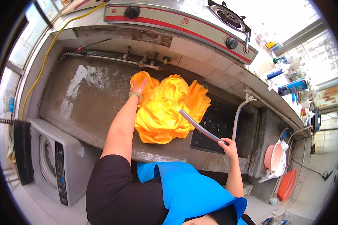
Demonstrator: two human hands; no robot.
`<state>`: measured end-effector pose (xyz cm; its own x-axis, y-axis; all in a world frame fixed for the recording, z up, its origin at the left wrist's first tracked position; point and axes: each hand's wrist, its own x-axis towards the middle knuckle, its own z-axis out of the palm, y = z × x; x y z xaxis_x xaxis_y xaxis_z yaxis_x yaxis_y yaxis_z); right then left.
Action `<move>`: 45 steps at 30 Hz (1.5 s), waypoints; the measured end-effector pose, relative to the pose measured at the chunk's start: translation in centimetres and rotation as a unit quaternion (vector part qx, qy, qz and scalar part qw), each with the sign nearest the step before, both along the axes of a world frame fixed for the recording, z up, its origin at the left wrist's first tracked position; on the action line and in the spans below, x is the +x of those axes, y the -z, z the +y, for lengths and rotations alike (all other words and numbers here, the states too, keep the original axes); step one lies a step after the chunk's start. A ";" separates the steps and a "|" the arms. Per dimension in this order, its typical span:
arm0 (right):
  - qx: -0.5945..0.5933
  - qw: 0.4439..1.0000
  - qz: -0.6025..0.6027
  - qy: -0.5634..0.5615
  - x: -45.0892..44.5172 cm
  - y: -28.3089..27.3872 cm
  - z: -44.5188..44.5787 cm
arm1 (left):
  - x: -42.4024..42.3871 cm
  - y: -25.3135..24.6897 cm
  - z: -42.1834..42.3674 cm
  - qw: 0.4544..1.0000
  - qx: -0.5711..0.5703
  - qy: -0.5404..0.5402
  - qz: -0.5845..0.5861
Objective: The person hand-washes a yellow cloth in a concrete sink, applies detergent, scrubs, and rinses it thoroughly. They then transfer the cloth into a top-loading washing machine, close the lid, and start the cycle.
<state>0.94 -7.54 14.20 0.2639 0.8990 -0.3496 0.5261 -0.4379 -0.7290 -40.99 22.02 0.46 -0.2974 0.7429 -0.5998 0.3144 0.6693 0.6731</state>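
A heap of bunched yellow cloth (164,112) lies on the wet grey concrete slab of a wash sink (81,95), its right side reaching over the dark water basin (214,123). My left hand (138,86), with a bangle at the wrist, grips the cloth at its upper left edge. Folds partly hide those fingers. In my right hand (228,146) is a flexible hose (200,127), held a short way behind its end. The hose's mouth points at the middle of the cloth; whether water comes out is hard to tell.
Behind the sink run metal pipes with taps (143,60), below a gas stove (180,26). Bottles (293,86) crowd the right ledge. A washing machine (56,160) stands at left, near a yellow hose (42,66). Pink (272,157) and orange basins (288,184) are at right.
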 end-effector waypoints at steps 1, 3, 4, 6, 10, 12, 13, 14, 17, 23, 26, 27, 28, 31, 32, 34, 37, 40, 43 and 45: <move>-0.001 1.000 -0.005 0.004 -0.1 0.0 0.0 | 1.3 -0.3 0.4 1.000 -0.007 0.016 -0.020; -0.003 1.000 -0.012 0.012 -0.6 -0.3 0.2 | 3.6 -0.4 1.1 0.992 0.003 0.124 0.023; 0.006 1.000 -0.005 0.011 -0.1 0.6 0.2 | 4.1 0.3 1.3 0.985 0.006 0.173 0.011; 0.006 1.000 0.002 0.021 0.0 0.9 0.1 | 5.6 0.6 1.3 0.978 -0.022 0.204 -0.023; 0.028 0.999 0.022 0.035 -0.1 0.3 -0.2 | 5.9 -0.6 -1.0 0.969 0.147 0.195 -0.035; 0.038 0.998 0.031 0.044 1.2 0.5 -1.0 | 6.0 -2.3 -1.9 0.953 0.167 0.249 0.047; 0.049 0.998 0.014 0.040 1.8 0.2 -1.6 | 6.2 -4.8 -2.8 0.941 0.178 0.274 0.088; 0.062 0.997 0.011 0.037 2.4 -0.2 -1.9 | 6.4 -7.1 -4.4 0.916 0.225 0.275 0.185; 0.091 0.994 -0.015 0.054 4.2 0.2 -3.0 | 9.1 -12.5 -9.5 0.861 0.356 0.272 0.239; 0.092 0.994 0.022 0.047 6.6 0.4 -3.5 | 15.0 -11.5 -15.6 0.733 0.325 0.464 0.377; 0.077 0.996 0.026 0.031 6.0 -0.4 -3.8 | 15.8 -10.4 -15.9 0.706 0.284 0.525 0.381; 0.073 0.997 0.012 0.021 6.1 -0.2 -4.1 | 16.1 -10.2 -16.0 0.697 0.287 0.532 0.385; 0.069 0.998 -0.001 0.011 6.2 -0.1 -4.3 | 16.3 -9.7 -16.3 0.687 0.291 0.540 0.390; 0.040 0.999 -0.023 0.012 6.1 -0.3 -4.8 | 16.7 -8.8 -17.4 0.672 0.311 0.551 0.385; 0.039 0.999 -0.031 0.009 6.3 0.2 -4.7 | 16.6 -7.6 -17.4 0.667 0.326 0.550 0.382; 0.044 0.999 -0.029 0.004 6.5 1.0 -4.5 | 17.2 -7.4 -17.2 0.664 0.298 0.570 0.381; 0.041 0.999 -0.033 -0.010 5.9 1.1 -3.6 | 18.2 -5.7 -15.9 0.638 0.289 0.582 0.413; 0.031 0.998 -0.052 -0.001 5.6 0.9 -3.1 | 19.3 -6.7 -15.3 0.644 0.228 0.614 0.395; 0.028 0.997 -0.068 0.015 6.0 1.0 -2.6 | 19.4 -5.6 -14.1 0.643 0.246 0.615 0.384; 0.019 0.997 -0.067 0.022 6.3 1.0 -2.3 | 19.6 -5.4 -12.9 0.652 0.214 0.625 0.373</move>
